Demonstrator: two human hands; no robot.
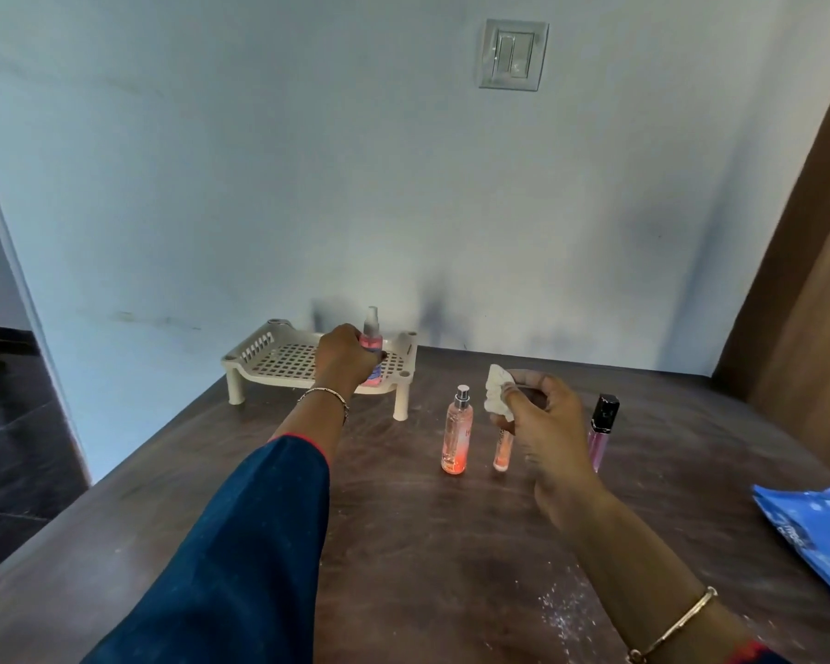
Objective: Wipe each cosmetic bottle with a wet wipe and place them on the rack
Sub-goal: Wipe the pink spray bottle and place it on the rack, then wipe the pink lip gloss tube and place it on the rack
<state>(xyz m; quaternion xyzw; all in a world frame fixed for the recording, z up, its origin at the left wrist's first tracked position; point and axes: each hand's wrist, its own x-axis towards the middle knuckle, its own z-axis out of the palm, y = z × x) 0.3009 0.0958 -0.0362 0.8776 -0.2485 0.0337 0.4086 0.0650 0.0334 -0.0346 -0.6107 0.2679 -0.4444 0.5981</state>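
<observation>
My left hand (pixel 343 357) grips the pink spray bottle (pixel 371 335), upright on the rack (pixel 269 361), mid-left of frame. My right hand (pixel 547 424) pinches the wipe (pixel 497 393). The peach bottle (pixel 457 436) stands upright just left of the right hand, which is the nearer one.

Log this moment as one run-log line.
left hand: grips pink spray bottle upright at cream plastic lattice rack | right hand: pinches crumpled white wet wipe | unracked: clear peach spray bottle, small peach vial, purple black-capped gloss tube
</observation>
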